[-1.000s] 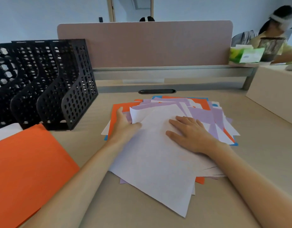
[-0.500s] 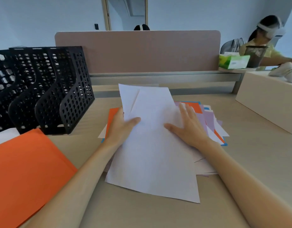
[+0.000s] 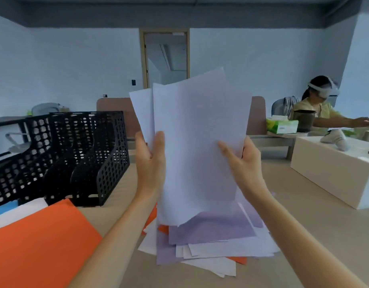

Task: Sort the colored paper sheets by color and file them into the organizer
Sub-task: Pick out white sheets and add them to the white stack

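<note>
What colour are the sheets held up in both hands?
White; the sheets show best in the head view.

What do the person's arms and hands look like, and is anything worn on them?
Both are bare. The left hand and the right hand have no gloves, and no ring shows on the visible fingers. The left forearm and the right forearm show no sleeve, watch or bracelet as far as the picture reaches. No markings are visible.
</note>
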Demonstrator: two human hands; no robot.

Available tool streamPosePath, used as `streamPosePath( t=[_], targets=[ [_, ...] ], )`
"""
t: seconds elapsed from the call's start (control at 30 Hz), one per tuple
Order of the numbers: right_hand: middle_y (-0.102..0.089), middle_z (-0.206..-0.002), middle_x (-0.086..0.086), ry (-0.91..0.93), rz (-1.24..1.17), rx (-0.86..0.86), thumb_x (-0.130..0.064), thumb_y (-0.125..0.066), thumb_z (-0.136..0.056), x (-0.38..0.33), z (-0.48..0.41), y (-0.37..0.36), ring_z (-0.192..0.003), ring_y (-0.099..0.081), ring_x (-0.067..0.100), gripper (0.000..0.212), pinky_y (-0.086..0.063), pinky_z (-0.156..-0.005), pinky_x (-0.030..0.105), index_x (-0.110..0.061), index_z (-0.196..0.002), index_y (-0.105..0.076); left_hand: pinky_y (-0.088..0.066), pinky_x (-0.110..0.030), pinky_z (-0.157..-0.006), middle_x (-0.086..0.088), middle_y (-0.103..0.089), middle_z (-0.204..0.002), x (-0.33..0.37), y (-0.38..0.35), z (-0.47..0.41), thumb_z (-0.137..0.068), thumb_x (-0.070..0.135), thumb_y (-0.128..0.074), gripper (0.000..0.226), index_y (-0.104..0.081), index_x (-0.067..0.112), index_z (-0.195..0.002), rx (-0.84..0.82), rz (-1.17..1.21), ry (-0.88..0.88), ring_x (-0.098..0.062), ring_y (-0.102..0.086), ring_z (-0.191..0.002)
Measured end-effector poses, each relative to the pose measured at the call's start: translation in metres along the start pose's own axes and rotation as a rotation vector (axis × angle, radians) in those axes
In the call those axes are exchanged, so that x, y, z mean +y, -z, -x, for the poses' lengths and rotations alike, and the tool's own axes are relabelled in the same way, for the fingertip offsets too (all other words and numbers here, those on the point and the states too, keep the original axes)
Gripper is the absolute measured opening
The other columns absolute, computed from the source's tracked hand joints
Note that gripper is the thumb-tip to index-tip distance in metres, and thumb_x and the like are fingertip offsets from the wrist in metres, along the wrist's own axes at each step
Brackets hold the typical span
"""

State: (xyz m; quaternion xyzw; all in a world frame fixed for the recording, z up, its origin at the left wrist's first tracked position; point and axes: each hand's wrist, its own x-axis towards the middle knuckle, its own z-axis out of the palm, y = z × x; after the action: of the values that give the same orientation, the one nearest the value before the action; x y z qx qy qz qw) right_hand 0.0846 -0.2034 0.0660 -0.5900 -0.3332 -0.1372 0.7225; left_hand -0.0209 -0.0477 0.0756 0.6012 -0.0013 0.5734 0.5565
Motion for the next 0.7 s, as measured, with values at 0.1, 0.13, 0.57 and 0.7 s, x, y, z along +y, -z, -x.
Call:
streamPosePath(
  t=[0.1, 0.13, 0.57, 0.7],
  targets=[
    [-0.069, -0.097, -0.01, -0.067, 0.03, 0.013, -0.02, -0.07, -0.088, 0.022, 0.028, 0.0, -0.087, -0.067, 0.006, 0.02, -0.056, -0.071, 0.02, -0.025, -0.104, -0.058, -0.046, -0.017, -0.09, 0.017, -0.058, -0.119, -0.018, 0.003, 0.025, -0.099, 0.016, -0.053, 0.029, -0.044, 0.024, -0.125, -0.012, -0.059, 0.087, -0.002, -0.057, -0.112],
    [-0.068, -0.097, -0.01, -0.095, 0.082, 0.017, -0.022, -0.07, -0.088, 0.034, 0.04, 0.001, -0.087, -0.067, 0.007, 0.021, -0.055, -0.069, 0.02, -0.024, -0.105, -0.058, -0.046, -0.018, -0.086, 0.016, -0.058, -0.117, -0.03, 0.007, 0.036, -0.098, 0.017, -0.054, 0.025, -0.045, 0.028, -0.118, -0.016, -0.098, 0.146, -0.005, -0.057, -0.112],
    [-0.068, -0.108, -0.006, -0.107, 0.124, -0.29, -0.019, -0.059, -0.095, 0.02, 0.066, -0.086, -0.092, -0.065, 0.004, 0.022, -0.052, -0.076, 0.022, -0.02, -0.117, -0.06, -0.055, -0.034, -0.079, 0.0, -0.069, -0.102, 0.015, 0.129, 0.027, -0.087, 0.02, -0.07, 0.028, -0.057, 0.016, -0.111, 0.03, -0.235, 0.478, -0.018, -0.068, -0.092],
    [-0.07, -0.107, -0.003, -0.078, 0.05, -0.522, -0.013, -0.056, -0.096, -0.001, 0.094, -0.163, -0.089, -0.067, 0.009, 0.022, -0.055, -0.076, 0.024, -0.019, -0.116, -0.062, -0.052, -0.031, -0.083, 0.006, -0.07, -0.111, 0.051, 0.225, 0.027, -0.097, 0.023, -0.056, 0.02, -0.064, 0.025, -0.115, 0.048, -0.327, 0.543, -0.012, -0.066, -0.099]
  ],
)
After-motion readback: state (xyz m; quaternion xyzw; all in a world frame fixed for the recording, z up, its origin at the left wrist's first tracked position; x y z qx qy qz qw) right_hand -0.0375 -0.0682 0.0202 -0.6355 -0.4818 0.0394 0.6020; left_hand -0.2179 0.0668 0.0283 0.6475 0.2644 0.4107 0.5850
